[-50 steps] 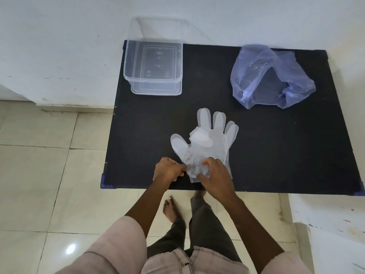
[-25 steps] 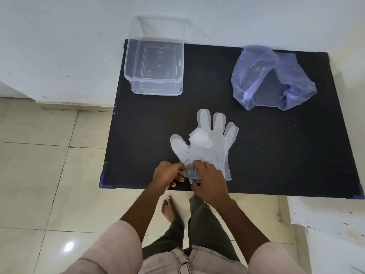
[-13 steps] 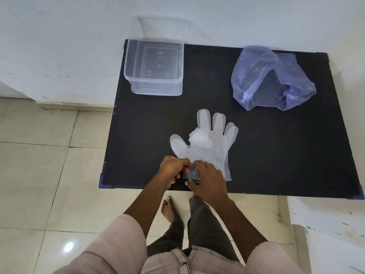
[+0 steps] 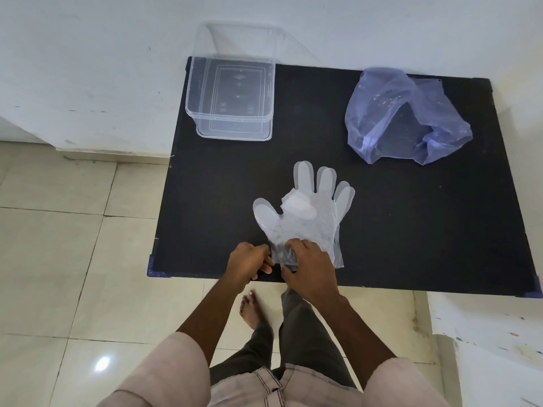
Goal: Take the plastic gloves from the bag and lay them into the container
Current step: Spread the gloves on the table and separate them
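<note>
Clear plastic gloves (image 4: 308, 210) lie stacked flat on the black table (image 4: 411, 230), fingers pointing away from me. My left hand (image 4: 249, 261) and my right hand (image 4: 308, 267) both pinch the gloves' cuff end near the table's front edge, the cuff crumpled between the fingers. A clear empty plastic container (image 4: 232, 83) stands at the table's far left corner. The bluish plastic bag (image 4: 405, 116) lies crumpled at the far right.
The table stands against a white wall (image 4: 88, 69). Tiled floor (image 4: 58, 259) lies to the left and below. My bare foot (image 4: 249, 309) shows under the table's front edge. A white paint-marked surface (image 4: 484, 333) sits at lower right.
Both hands have shifted slightly along the cuff, bunching it more; the gloves' fingers stay in place. Container and bag have not moved.
</note>
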Available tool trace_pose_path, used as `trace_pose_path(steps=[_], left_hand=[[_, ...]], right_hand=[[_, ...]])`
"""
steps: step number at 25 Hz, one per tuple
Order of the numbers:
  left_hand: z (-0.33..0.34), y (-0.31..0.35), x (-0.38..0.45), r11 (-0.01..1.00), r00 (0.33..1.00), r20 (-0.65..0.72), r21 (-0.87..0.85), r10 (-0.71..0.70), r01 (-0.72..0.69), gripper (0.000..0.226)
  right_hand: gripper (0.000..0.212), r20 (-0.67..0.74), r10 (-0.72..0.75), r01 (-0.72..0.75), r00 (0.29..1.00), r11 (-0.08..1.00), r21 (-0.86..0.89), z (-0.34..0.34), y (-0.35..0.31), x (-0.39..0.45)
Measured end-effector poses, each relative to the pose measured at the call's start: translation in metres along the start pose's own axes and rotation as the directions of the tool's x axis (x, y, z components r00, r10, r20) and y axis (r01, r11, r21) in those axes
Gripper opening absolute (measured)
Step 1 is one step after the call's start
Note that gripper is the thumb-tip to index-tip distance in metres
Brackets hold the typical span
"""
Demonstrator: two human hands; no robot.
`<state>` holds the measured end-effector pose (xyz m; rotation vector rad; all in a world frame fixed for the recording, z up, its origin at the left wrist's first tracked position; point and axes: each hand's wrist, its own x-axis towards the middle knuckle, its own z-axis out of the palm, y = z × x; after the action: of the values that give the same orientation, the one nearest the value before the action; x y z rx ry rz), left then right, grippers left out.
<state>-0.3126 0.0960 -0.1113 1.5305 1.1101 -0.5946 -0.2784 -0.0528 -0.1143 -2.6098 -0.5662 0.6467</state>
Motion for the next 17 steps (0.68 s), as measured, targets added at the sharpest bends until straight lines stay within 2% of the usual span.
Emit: trace_pose_path(steps=[4, 12, 17], left_hand=[[0.002, 0.002, 0.004, 0.997, 0.999, 0.032, -0.073, -0.016, 0.018, 0.032], [0.004, 0.013, 0.005, 0.999, 0.999, -0.024, 0.024, -0.028, 0.028, 0.017], [0.007, 0.025, -0.002, 0.992, 0.998, 0.029, -0.119, -0.047, 0.05, 0.014]], right_hand=[[0.057, 0.008, 0.004, -0.004, 1.0, 1.0, 0.023, 0.001, 0.001, 0.0], [0.057, -0.013, -0.016, 0.017, 1.0, 1.0, 0.021, 0.003, 0.001, 0.0], [0.05, -0.009, 0.018, -0.017, 1.0, 1.0, 0.02, 0.003, 0.002, 0.001]])
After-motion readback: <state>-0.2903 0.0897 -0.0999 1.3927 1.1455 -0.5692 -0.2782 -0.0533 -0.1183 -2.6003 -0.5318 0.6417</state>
